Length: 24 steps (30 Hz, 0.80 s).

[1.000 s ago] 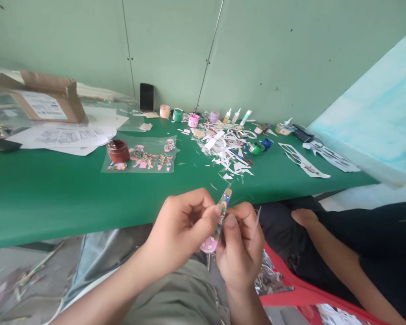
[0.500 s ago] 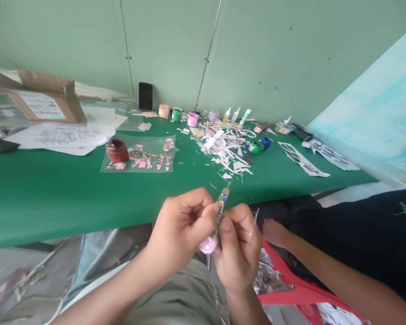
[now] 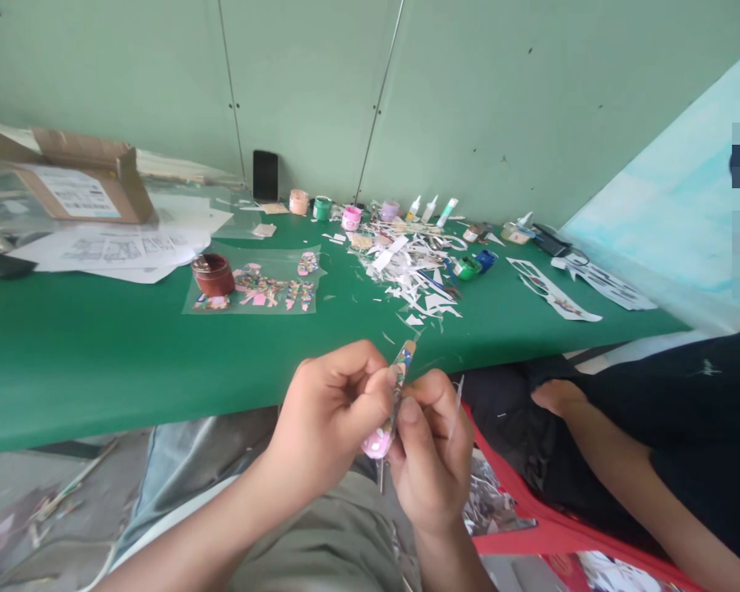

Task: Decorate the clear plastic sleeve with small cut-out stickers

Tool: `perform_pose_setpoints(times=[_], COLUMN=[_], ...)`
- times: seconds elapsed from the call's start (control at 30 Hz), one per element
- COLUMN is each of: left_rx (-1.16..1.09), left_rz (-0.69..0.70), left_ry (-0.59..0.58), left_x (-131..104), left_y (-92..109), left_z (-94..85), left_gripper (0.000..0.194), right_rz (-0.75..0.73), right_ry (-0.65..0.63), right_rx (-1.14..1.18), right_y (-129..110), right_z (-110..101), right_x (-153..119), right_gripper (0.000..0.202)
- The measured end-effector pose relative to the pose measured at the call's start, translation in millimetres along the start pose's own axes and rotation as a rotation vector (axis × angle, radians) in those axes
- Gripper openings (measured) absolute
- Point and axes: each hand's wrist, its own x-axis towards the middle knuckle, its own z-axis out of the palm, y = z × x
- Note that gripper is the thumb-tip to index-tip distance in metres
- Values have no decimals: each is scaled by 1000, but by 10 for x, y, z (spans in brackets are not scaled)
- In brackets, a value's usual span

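At upper left, a cardboard box (image 3: 86, 185) stands with flaps up, its contents hidden. Left of centre, a reddish-brown jar (image 3: 215, 278) sits on a clear sheet (image 3: 247, 308) beside patterned cutouts (image 3: 300, 293). 4 paint jars (image 3: 352, 219) line the upper centre; right of the white paper scraps (image 3: 395, 255), a green pot (image 3: 469, 268) lies beside a blue pot (image 3: 485, 261). A stretch of green tabletop (image 3: 129, 353) separates the sheet from the front edge. At lower centre, the patterned strip (image 3: 402, 362) slants between the hands: the left hand (image 3: 324, 411) pinches it under the thumb, fingers curled; the right hand (image 3: 432, 460) grasps its right side.
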Motion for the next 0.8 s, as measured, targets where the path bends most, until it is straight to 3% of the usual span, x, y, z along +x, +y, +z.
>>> perform_pose_setpoints(times=[0.37, 0.6, 0.8], left_rx=[-102, -39, -26], left_rz=[-10, 64, 60], left_ry=[2, 104, 122], left_x=[17, 27, 65], left_y=[32, 25, 10], left_z=[25, 24, 28], left_gripper=[28, 31, 30], right_rz=[3, -33, -10], right_ry=[-62, -19, -60], right_rx=[63, -47, -16], right_y=[14, 21, 43], right_z=[7, 3, -16], right_x=[-2, -17, 2], right_gripper=[21, 24, 24])
